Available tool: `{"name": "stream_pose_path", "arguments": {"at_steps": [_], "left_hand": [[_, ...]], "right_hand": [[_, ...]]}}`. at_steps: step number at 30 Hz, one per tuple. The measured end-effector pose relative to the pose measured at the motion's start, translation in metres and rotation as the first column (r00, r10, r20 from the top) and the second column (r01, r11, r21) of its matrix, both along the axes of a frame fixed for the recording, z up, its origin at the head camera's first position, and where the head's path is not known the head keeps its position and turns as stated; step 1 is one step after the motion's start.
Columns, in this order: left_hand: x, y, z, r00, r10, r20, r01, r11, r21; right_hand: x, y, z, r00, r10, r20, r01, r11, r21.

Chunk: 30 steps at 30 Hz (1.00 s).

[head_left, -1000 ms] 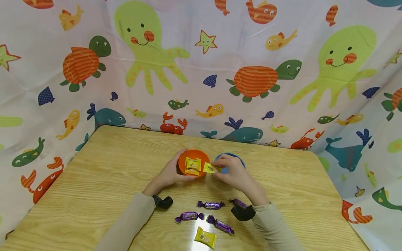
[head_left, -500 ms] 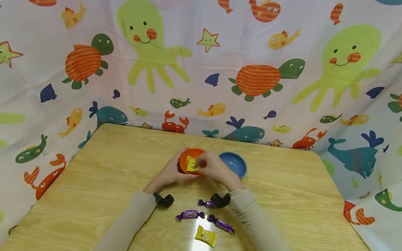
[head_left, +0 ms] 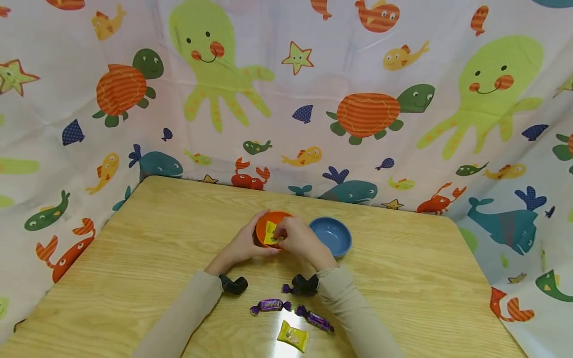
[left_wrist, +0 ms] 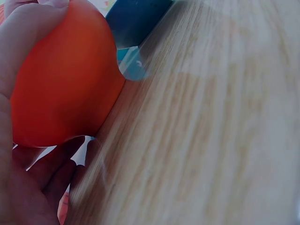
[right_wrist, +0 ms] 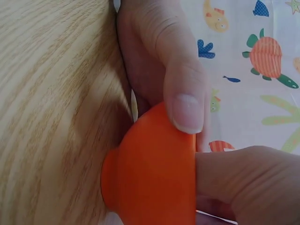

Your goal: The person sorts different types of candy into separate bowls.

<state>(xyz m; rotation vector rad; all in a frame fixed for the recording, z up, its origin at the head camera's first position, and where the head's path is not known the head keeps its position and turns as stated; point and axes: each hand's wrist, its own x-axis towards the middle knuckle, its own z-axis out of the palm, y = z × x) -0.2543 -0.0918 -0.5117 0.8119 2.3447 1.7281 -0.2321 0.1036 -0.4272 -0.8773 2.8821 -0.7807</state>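
My left hand (head_left: 246, 243) grips the orange bowl (head_left: 261, 229) from its left side, thumb near the rim and fingers round the far side. In the left wrist view, the orange bowl (left_wrist: 70, 79) stands on the table between thumb and fingers. My right hand (head_left: 300, 238) reaches down into this bowl, fingertips pinched at a yellow-wrapped candy (head_left: 269, 232). The right wrist view shows the right hand (right_wrist: 253, 180) going in past the rim of the orange bowl (right_wrist: 157, 168); its fingertips are hidden there. A blue bowl (head_left: 332, 236) stands just right, with nothing visible inside.
Nearer on the wooden table (head_left: 134, 258) lie a purple-wrapped candy (head_left: 270, 306), another purple candy (head_left: 315, 318) and a yellow candy (head_left: 293, 336). One more purple candy (head_left: 286, 288) is partly behind the right wrist's black camera (head_left: 306, 284). A sea-animal curtain (head_left: 286, 124) hangs behind.
The right hand has carried a yellow candy leftward from beside the blue bowl into the orange bowl, uncovering the blue bowl. The left hand keeps its grip on the orange bowl.
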Motion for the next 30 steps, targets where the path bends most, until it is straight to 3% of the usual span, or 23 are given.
{"name": "stream_pose_path", "arguments": {"at_steps": [5,12,18,21,30], "left_hand": [[-0.001,0.002,0.001,1.0,-0.006,0.003,0.006,1.0,-0.008],[0.0,0.001,0.002,1.0,0.002,-0.003,-0.002,1.0,-0.008],[0.001,0.001,0.003,1.0,0.007,0.002,-0.007,1.0,-0.01],[0.001,0.002,0.004,1.0,0.011,0.002,-0.011,1.0,-0.017],[0.001,0.002,0.002,1.0,0.001,-0.002,-0.001,1.0,0.007]], "right_hand": [[0.002,0.002,0.001,0.999,0.003,-0.033,-0.003,1.0,0.004],[0.011,0.007,0.001,0.999,-0.022,-0.036,0.019,0.996,-0.085],[0.03,0.016,0.005,0.993,-0.092,-0.08,0.076,0.981,-0.179],[0.041,0.021,0.01,0.99,-0.081,-0.112,0.057,0.978,-0.199],[0.082,0.039,0.025,0.994,-0.045,-0.1,0.026,0.983,-0.181]]}}
